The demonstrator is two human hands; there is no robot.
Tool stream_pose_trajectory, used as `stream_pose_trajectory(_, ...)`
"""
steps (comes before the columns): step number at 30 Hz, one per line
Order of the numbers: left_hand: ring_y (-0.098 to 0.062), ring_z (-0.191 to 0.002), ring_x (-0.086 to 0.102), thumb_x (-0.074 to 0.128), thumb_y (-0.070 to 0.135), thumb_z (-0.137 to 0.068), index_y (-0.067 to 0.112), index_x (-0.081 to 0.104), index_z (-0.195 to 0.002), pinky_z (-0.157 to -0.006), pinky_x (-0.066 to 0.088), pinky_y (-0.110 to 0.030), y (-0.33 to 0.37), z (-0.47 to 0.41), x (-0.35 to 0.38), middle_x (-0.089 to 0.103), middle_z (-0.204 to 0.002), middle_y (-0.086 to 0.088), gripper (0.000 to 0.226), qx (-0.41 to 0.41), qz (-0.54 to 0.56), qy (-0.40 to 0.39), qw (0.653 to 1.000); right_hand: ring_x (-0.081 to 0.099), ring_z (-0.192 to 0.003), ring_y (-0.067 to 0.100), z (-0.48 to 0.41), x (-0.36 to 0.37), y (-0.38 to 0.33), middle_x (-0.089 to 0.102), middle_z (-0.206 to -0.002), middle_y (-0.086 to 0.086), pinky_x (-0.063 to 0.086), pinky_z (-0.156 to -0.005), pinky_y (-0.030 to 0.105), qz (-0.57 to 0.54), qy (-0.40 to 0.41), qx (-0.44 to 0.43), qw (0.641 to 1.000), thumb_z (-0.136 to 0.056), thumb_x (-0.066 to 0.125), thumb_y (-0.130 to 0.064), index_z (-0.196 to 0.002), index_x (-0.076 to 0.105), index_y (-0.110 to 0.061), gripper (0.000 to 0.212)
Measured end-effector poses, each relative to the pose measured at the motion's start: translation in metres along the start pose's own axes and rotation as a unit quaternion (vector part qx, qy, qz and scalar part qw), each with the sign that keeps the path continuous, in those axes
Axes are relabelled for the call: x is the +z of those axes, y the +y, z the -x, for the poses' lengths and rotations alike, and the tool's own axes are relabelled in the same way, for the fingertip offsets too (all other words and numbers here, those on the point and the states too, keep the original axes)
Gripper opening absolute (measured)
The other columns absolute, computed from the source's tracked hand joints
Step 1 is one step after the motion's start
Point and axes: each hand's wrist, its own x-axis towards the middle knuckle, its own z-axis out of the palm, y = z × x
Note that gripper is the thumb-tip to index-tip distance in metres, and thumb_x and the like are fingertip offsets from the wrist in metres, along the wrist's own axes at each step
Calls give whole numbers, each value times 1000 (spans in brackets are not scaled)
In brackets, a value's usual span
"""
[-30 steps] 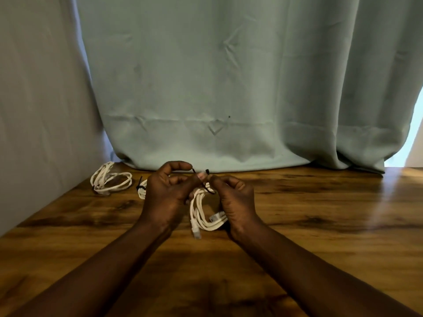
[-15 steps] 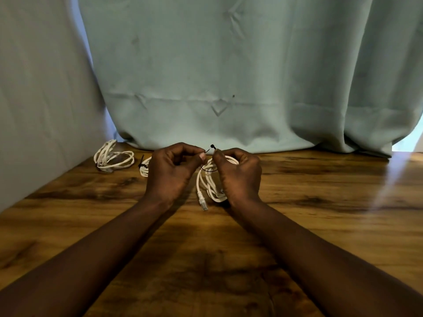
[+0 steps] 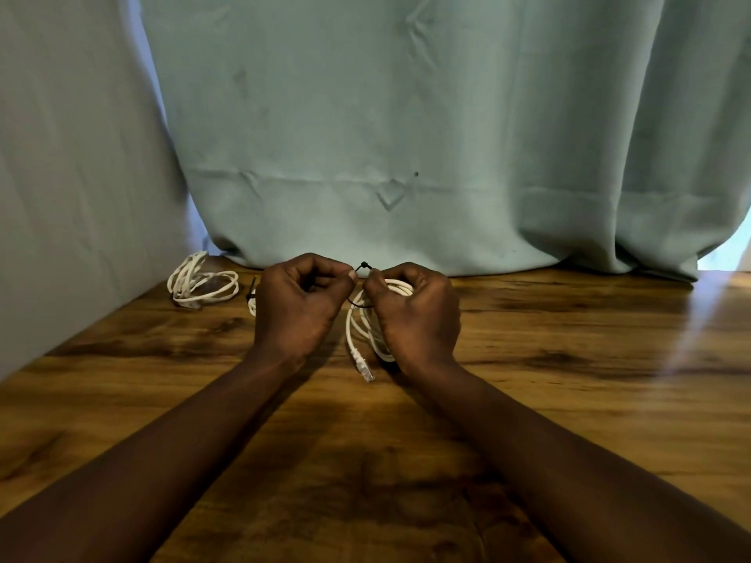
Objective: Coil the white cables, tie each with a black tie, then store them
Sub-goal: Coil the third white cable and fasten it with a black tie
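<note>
A coiled white cable (image 3: 357, 323) hangs between my hands just above the wooden table (image 3: 569, 359), its clear plug dangling at the bottom. My right hand (image 3: 414, 314) grips the coil's top and pinches one end of a thin black tie (image 3: 363, 266) looped around the strands. The tie's other end is pinched by my left hand (image 3: 298, 302). A second white coil (image 3: 201, 283) lies at the far left by the wall. A third coil (image 3: 252, 302) with a black tie on it peeks out behind my left hand, mostly hidden.
A pale green curtain (image 3: 406, 136) hangs along the table's back edge. A grey wall (image 3: 73, 176) borders the left side. Bright light falls on the table at the far right.
Both hands have drawn together and lifted toward the curtain with the coil. The black tie now sits looped around the coil's top, its ends pinched closer together.
</note>
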Motion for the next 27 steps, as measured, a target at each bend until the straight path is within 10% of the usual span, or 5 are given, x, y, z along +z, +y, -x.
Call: stream_pose_trajectory(27,-13,-70,73,82,17,-83,24,75,-80,-66,62,-37,-4,0,-3,75,-74,6,11,44,-71,4,996,65,-71,3,4,-2,-7,72,-74,-15,55,-66,33,29,-5,-17,999,-84,72,-56,-85,77,-29,27)
